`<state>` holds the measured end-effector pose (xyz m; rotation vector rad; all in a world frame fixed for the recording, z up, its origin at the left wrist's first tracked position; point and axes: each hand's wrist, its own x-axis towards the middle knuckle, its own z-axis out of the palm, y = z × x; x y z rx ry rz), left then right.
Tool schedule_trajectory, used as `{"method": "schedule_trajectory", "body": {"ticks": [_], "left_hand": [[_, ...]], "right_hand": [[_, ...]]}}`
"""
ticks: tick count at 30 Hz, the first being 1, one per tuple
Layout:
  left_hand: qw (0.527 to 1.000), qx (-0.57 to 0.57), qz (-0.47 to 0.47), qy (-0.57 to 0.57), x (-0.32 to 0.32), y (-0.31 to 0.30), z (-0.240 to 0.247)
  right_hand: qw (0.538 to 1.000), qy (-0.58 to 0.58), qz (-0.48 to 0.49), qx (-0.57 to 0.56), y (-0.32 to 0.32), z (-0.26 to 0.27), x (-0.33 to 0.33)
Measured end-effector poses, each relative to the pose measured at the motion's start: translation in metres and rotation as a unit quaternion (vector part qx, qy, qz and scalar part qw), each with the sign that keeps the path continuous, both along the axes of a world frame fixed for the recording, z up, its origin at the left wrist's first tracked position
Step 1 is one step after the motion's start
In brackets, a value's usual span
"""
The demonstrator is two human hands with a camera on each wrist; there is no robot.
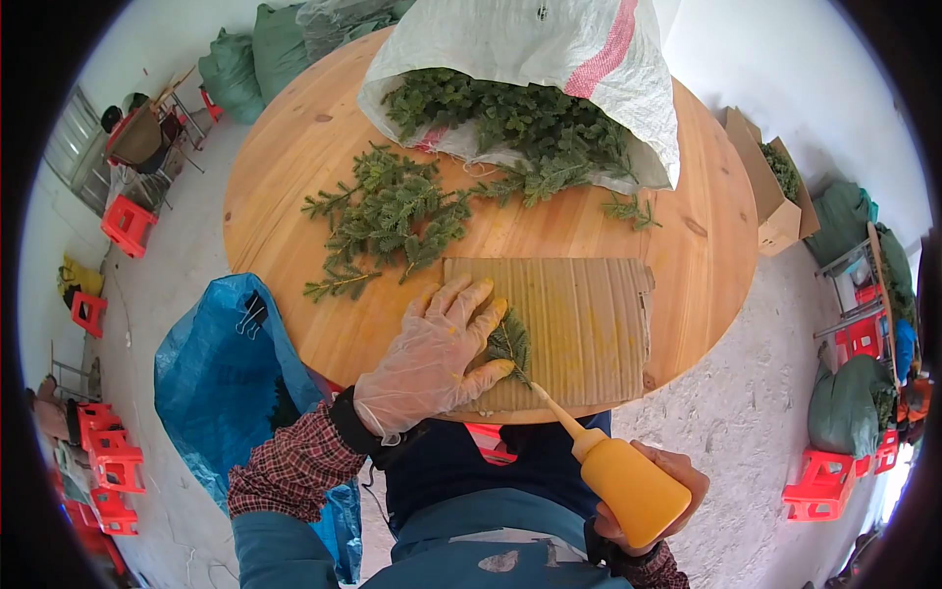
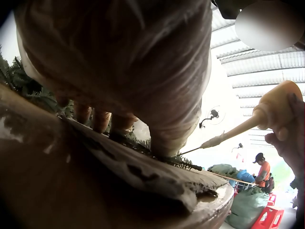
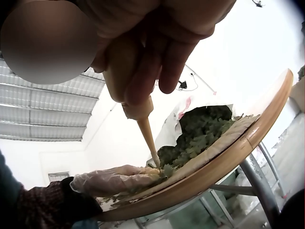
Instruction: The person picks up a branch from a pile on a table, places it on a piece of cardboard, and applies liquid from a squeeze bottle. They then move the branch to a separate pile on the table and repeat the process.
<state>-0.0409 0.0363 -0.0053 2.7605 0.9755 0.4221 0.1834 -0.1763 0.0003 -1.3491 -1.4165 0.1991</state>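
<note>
A round wooden counter (image 1: 702, 275) is occupied along its far side by a white woven sack (image 1: 510, 39) with a pink stripe, its mouth filled with green branches (image 1: 510, 113). Beside the near left edge a blue bag (image 1: 211, 383) is seen. At the near edge a sheet of ribbed cardboard (image 1: 589, 334), marked with yellow smears, is laid, and beyond its far left corner cut greenery (image 1: 392, 211) is heaped on the wood. The left end of the cardboard is covered by the left hand (image 1: 432, 344), gloved in clear plastic, its fingers extended and pressed down. By the bare right hand (image 1: 682, 471) a yellow bottle (image 1: 633, 496) is gripped just off the near edge, its tapering nozzle (image 1: 559, 414) angled toward the other hand. A small sprig (image 1: 508, 339) is set on the cardboard between the left hand's thumb and forefinger, its stem directed toward the right hand; the nozzle's tip is held right by that stem, though whether contact is made cannot be told.
</note>
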Motion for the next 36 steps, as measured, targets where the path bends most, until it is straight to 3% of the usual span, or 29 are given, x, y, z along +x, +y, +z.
{"method": "schedule_trajectory", "body": {"ticks": [8, 12, 15, 17, 19, 21, 24, 25, 28, 32, 36], "left_hand": [[1.000, -0.010, 0.000, 0.001, 0.000, 0.001, 0.001], [0.999, -0.024, 0.005, -0.027, 0.000, 0.000, 0.008], [0.999, -0.003, -0.009, -0.035, -0.002, -0.003, 0.011], [0.999, 0.008, -0.015, -0.038, -0.004, -0.004, 0.012], [0.993, -0.054, -0.026, -0.106, -0.007, -0.002, 0.009], [0.987, -0.083, -0.032, -0.135, -0.009, 0.000, 0.013], [0.930, -0.289, -0.011, -0.228, -0.008, -0.001, 0.025], [0.931, -0.288, -0.012, -0.225, -0.005, -0.001, 0.029], [0.992, -0.064, -0.060, -0.093, 0.009, -0.005, 0.037], [0.991, 0.008, -0.133, 0.032, 0.015, -0.008, 0.030], [0.990, -0.006, -0.110, 0.085, 0.014, 0.000, 0.033]], "right_hand": [[0.999, 0.021, -0.023, -0.012, -0.009, -0.001, 0.005], [0.999, 0.028, 0.014, 0.013, -0.012, -0.002, 0.015], [0.991, 0.078, -0.085, 0.072, -0.010, -0.014, 0.016], [0.989, 0.070, -0.117, 0.051, -0.007, -0.010, 0.016], [0.982, 0.048, -0.180, 0.000, -0.007, -0.006, 0.016], [0.983, 0.038, -0.177, -0.003, -0.005, -0.005, 0.018], [0.985, 0.011, -0.172, -0.012, -0.007, -0.014, 0.027], [0.984, 0.050, -0.168, -0.020, -0.016, -0.031, 0.032], [0.978, 0.127, -0.161, -0.036, -0.020, -0.044, 0.036], [0.977, 0.082, -0.195, -0.033, -0.019, -0.038, 0.041], [0.987, 0.030, -0.157, -0.021, -0.012, -0.027, 0.041]]}}
